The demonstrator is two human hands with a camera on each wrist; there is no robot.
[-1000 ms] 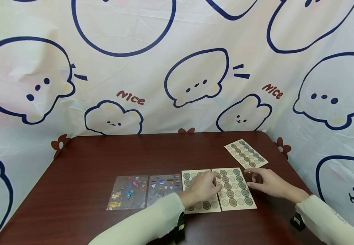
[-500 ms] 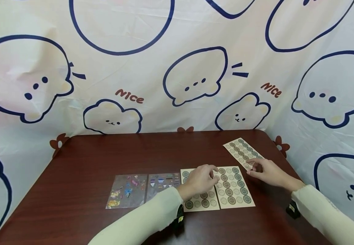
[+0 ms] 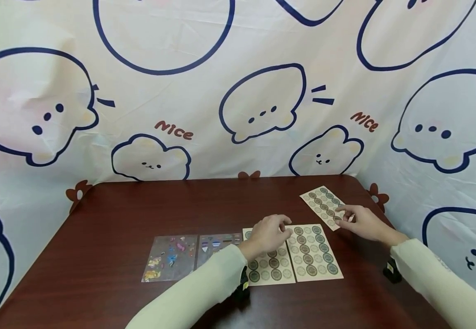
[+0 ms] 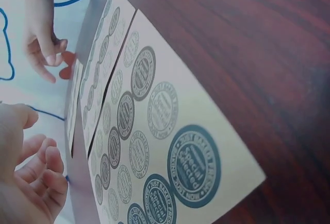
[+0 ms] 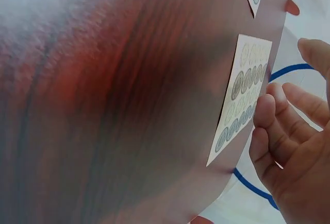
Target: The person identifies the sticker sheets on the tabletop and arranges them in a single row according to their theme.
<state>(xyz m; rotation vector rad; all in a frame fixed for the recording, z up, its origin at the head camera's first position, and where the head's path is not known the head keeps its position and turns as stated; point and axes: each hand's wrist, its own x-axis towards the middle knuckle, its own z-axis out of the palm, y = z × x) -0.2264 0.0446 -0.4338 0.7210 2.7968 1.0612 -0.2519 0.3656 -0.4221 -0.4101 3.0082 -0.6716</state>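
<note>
My left hand [image 3: 267, 235] hovers over two cream sheets of round labels lying side by side, the left sheet [image 3: 270, 269] and the right sheet [image 3: 313, 251]. Its fingers are loosely bent and nothing is between them; in the left wrist view the left hand [image 4: 31, 167] is apart from the labels. Over the near part of a third label sheet [image 3: 320, 203], which lies slanted at the back right, is my right hand [image 3: 365, 222]. The right wrist view has the right hand [image 5: 296, 131] with half-bent fingers beside that sheet [image 5: 240, 98], seemingly not touching it.
Left of the labels lie two clear sheets, one with colourful stickers [image 3: 172, 258] and one with small shapes [image 3: 215, 244], partly behind the left sleeve [image 3: 205, 285]. All rest on a dark red-brown table [image 3: 98, 256], with a printed cloth [image 3: 213, 100] hanging behind.
My right hand has moved away from me, from beside the right label sheet to over the slanted one. My left hand has lifted slightly and shifted a little left. The sheets stay in place.
</note>
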